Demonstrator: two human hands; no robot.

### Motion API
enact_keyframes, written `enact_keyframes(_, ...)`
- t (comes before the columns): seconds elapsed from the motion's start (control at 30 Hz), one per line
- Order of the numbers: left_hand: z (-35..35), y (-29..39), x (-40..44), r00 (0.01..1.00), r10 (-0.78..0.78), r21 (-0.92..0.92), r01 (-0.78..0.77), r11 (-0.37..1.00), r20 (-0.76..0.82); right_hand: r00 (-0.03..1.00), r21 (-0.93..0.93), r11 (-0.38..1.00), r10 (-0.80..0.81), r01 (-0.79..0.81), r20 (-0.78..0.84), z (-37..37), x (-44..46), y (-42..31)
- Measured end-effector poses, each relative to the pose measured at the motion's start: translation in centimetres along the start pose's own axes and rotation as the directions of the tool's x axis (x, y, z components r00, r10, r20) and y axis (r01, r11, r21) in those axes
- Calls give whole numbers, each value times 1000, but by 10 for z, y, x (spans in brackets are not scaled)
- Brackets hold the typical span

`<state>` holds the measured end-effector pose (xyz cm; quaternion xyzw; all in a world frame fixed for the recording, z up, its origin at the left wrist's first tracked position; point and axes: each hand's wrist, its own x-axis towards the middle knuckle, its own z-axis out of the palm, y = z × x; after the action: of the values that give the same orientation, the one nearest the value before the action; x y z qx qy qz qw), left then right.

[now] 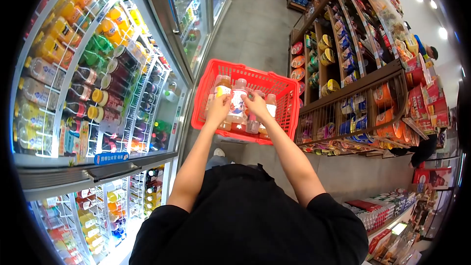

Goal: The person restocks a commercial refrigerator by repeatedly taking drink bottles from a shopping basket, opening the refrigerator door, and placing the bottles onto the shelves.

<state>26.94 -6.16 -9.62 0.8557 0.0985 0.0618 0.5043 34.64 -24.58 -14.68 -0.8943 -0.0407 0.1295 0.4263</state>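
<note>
My left hand [219, 109] and right hand [259, 106] curl, fingertips pinching a clear, white-labelled plastic bottle [237, 104] inside the red slotted plastic basket [288, 91].

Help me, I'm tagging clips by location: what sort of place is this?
Probably a convenience store or small supermarket: there's a lit drinks cooler, stocked shelves and a red shopping basket holding bottles.

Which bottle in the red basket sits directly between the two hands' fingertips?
The middle bottle, its white printed label showing between left hand and right hand. The basket's other bottles lie outside that gap.
</note>
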Motion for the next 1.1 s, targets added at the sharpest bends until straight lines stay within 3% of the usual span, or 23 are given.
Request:
enact_keyframes(0.07,5,-5,4,989,-61,12,60,998,133,993,92,990,106,-110,47,14,10,9)
enact_keyframes(0.13,12,-14,5,994,-30,72,23,997,103,986,182,970,155,-164,59,13,10,1)
enact_keyframes(0.23,18,-26,8,995,-30,123,18,992,96,945,312,898,259,-312,200,15,16,1)
enact_keyframes(0.33,20,-25,10,997,-43,52,40,998,58,932,394,850,274,-350,238,15,14,2)
enact_keyframes(0.43,15,-12,10,996,-64,103,58,993,63,880,378,806,343,-456,329,11,16,5)
enact_keyframes(0.53,8,12,4,984,-163,81,158,984,67,881,470,754,317,-459,352,10,11,6)
enact_keyframes(0.73,36,-17,-8,986,-132,22,131,991,98,874,500,736,266,-456,407,-14,-4,1)
enact_keyframes(0.8,46,-24,-14,992,-113,54,110,992,59,930,582,752,114,-310,348,-25,-11,3)
enact_keyframes(0.83,48,-17,-18,996,-88,86,85,993,27,923,573,755,110,-318,368,-34,-14,1)
enact_keyframes(0.87,48,-9,-25,987,-149,22,148,989,59,920,567,760,104,-318,377,-43,-20,-1)
enact_keyframes(0.93,41,28,-35,946,-253,-288,304,908,202,915,631,691,115,-353,387,-60,-22,-8)
enact_keyframes(0.97,46,31,-38,949,-256,-289,302,908,187,910,633,688,96,-354,404,-68,-24,-9)
enact_keyframes(1.03,56,35,-46,959,-180,-564,276,778,220,894,653,673,29,-348,447,-86,-31,-14)
enact_keyframes(1.1,57,50,-57,962,-190,-604,272,749,198,876,663,674,-48,-327,480,-100,-38,-22)
